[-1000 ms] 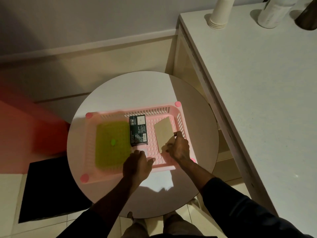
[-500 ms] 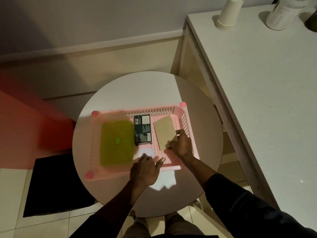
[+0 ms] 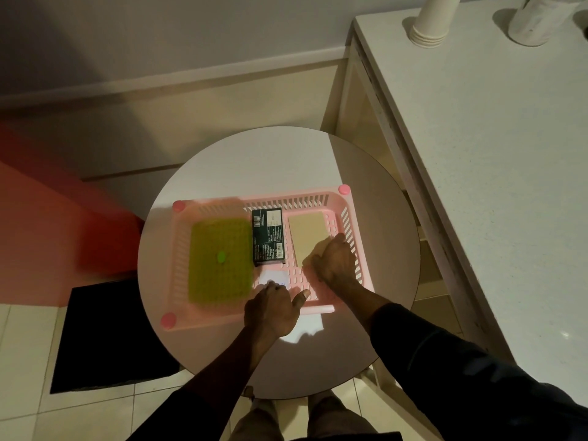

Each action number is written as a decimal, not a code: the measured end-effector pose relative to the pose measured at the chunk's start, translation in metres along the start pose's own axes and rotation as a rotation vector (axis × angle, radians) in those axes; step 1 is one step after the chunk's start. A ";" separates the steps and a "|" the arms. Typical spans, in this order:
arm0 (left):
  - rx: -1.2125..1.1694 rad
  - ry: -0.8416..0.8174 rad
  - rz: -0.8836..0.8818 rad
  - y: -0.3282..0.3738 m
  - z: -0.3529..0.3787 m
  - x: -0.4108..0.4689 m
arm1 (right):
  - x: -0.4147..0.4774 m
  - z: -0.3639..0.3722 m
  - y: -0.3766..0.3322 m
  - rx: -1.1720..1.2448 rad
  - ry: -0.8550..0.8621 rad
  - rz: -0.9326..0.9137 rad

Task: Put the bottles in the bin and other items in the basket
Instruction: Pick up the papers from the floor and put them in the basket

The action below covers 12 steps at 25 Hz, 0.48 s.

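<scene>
A pink slotted basket point(image 3: 348, 214) sits on the round white table point(image 3: 261, 160). Inside it lie a green pad point(image 3: 219, 259) at the left, a dark box point(image 3: 268, 237) in the middle and a beige card point(image 3: 308, 232) at the right. My right hand point(image 3: 334, 262) rests on the near end of the beige card, fingers curled on it. At the basket's near wall, my left hand point(image 3: 273, 308) touches a small white paper point(image 3: 274, 278) with its fingertips, thumb spread. No bottle lies on the table.
A white counter point(image 3: 493, 173) runs along the right, with a stack of paper cups point(image 3: 432, 20) and a white bottle point(image 3: 537, 20) at its far end. A red bin point(image 3: 47, 224) stands on the floor to the left, beside a black mat point(image 3: 105, 335).
The beige card has turned straighter under my right hand and lies flatter along the basket's right side. My left hand has stayed on the white paper.
</scene>
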<state>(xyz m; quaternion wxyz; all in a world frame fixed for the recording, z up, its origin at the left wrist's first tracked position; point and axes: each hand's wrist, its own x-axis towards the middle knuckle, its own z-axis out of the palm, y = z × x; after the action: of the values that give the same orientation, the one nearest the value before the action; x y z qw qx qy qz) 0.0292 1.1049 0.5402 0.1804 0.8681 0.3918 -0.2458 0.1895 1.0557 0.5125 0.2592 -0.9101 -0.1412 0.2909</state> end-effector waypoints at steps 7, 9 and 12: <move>0.011 -0.022 0.027 -0.002 -0.002 0.003 | -0.003 0.012 0.017 -0.672 -0.035 -0.565; 0.009 -0.022 0.028 -0.004 -0.003 0.003 | 0.002 0.017 0.020 -0.709 -0.154 -0.544; 0.005 -0.010 0.022 -0.005 -0.005 0.002 | 0.001 0.023 0.021 -0.726 -0.211 -0.521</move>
<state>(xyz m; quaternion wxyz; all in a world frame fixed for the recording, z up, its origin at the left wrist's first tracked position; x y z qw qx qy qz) 0.0284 1.1117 0.5420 0.1827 0.8715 0.3809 -0.2489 0.1787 1.0477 0.4849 -0.0276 -0.8416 -0.4837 0.2389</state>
